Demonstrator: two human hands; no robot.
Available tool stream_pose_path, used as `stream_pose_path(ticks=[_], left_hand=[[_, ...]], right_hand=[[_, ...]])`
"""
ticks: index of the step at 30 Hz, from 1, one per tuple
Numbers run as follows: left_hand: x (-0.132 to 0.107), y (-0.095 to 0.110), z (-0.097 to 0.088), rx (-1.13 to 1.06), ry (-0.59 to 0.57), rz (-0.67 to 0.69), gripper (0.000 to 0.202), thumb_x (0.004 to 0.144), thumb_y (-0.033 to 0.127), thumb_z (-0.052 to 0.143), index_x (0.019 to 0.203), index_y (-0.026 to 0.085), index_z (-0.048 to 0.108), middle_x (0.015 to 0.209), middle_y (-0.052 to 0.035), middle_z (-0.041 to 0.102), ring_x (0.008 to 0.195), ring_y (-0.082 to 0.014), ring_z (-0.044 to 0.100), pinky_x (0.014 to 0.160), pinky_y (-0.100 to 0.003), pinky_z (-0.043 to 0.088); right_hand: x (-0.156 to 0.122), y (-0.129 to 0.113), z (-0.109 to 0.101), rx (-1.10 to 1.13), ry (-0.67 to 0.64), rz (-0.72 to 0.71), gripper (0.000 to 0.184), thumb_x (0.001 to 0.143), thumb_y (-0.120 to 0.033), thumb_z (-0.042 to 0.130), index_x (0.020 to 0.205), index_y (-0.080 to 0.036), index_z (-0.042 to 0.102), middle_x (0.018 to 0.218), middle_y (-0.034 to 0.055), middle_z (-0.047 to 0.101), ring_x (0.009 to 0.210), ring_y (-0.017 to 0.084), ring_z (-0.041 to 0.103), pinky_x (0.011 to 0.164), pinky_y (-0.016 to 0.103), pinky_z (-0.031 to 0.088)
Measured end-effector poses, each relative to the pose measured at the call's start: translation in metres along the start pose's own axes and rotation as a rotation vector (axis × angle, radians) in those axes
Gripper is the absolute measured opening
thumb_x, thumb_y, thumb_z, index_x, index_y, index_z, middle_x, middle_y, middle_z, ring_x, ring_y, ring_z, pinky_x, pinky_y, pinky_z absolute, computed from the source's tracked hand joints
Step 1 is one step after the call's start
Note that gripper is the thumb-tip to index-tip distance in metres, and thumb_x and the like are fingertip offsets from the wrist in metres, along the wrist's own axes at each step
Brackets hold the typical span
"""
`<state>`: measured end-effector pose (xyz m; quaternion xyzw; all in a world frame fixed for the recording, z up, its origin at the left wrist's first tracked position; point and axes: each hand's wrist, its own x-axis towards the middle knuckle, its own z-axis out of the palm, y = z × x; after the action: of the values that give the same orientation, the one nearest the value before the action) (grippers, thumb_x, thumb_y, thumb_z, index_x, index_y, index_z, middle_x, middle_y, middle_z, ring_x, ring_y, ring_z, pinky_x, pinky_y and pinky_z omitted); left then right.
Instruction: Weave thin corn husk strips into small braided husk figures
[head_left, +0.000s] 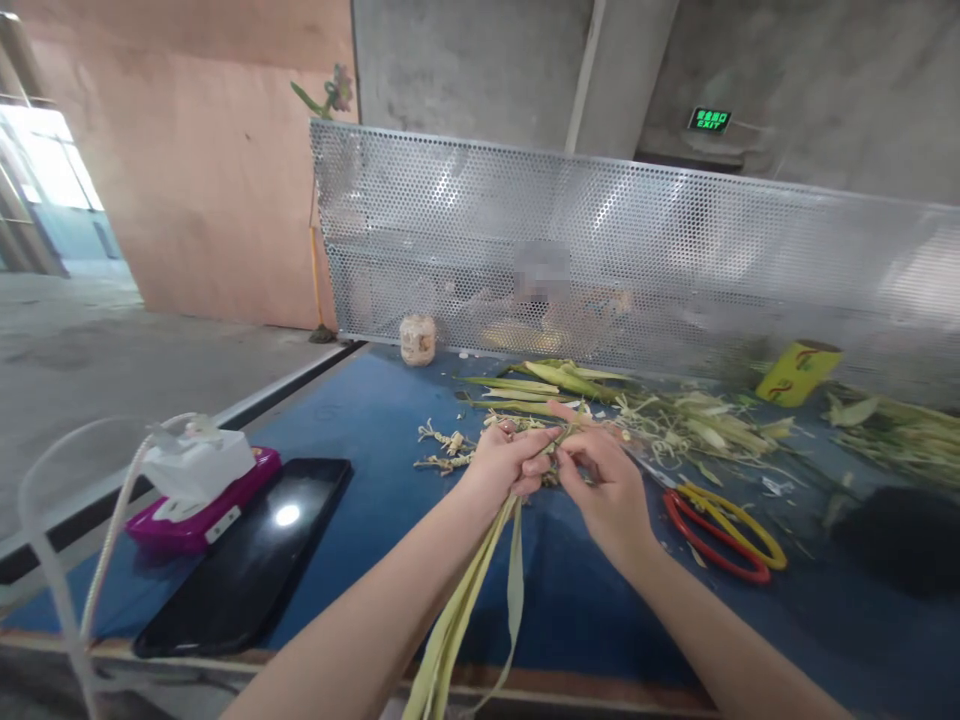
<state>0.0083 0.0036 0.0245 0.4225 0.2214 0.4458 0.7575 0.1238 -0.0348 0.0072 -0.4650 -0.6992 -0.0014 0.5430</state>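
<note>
My left hand [508,462] is closed around the top of a bundle of long pale green leaf strips [466,600] that hang down toward me past the table's front edge. My right hand [609,482] meets it from the right, its fingers pinching the strips' woven end at the same spot. Both hands hover just above the blue tabletop [375,420]. Small woven leaf pieces [444,448] lie just left of my left hand.
A pile of green leaves [675,415] lies behind my hands. Red and yellow scissors [720,525] lie to the right, a yellow box [796,372] at the back right. A black phone [247,555], a magenta box [199,500] and a jar [418,339] stand left. A perforated metal screen [600,250] borders the back.
</note>
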Motion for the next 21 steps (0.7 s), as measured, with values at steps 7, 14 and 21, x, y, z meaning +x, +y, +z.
stream_pose_path(ticks=[7, 14, 21], left_hand=[[-0.002, 0.005, -0.001, -0.016, -0.119, -0.152, 0.031, 0.060, 0.025, 0.071, 0.066, 0.013, 0.043, 0.033, 0.0098, 0.034, 0.024, 0.0019, 0.021, 0.025, -0.011, 0.008], [-0.002, 0.005, 0.004, -0.022, -0.031, -0.074, 0.048, 0.055, 0.023, 0.074, 0.071, 0.019, 0.030, 0.049, 0.0078, 0.050, 0.025, 0.0013, 0.028, 0.024, -0.011, 0.010], [-0.006, 0.001, 0.011, 0.042, 0.059, 0.197, 0.046, 0.065, 0.027, 0.066, 0.082, 0.024, 0.023, 0.075, 0.0057, 0.054, 0.032, 0.0000, 0.037, 0.024, -0.010, 0.018]], right_hand=[[0.004, 0.002, -0.013, -0.016, -0.036, -0.167, 0.013, 0.075, -0.013, 0.048, 0.068, -0.021, 0.055, 0.084, 0.0037, 0.064, 0.084, 0.017, 0.059, 0.070, 0.030, 0.044], [0.005, -0.002, -0.013, -0.026, 0.013, -0.129, 0.014, 0.075, -0.012, 0.050, 0.064, -0.020, 0.054, 0.070, 0.0011, 0.062, 0.072, 0.015, 0.058, 0.065, 0.027, 0.043], [0.003, -0.001, -0.011, -0.073, 0.077, -0.003, 0.011, 0.075, -0.016, 0.051, 0.065, -0.020, 0.054, 0.068, 0.0008, 0.059, 0.064, 0.013, 0.053, 0.059, 0.025, 0.042]])
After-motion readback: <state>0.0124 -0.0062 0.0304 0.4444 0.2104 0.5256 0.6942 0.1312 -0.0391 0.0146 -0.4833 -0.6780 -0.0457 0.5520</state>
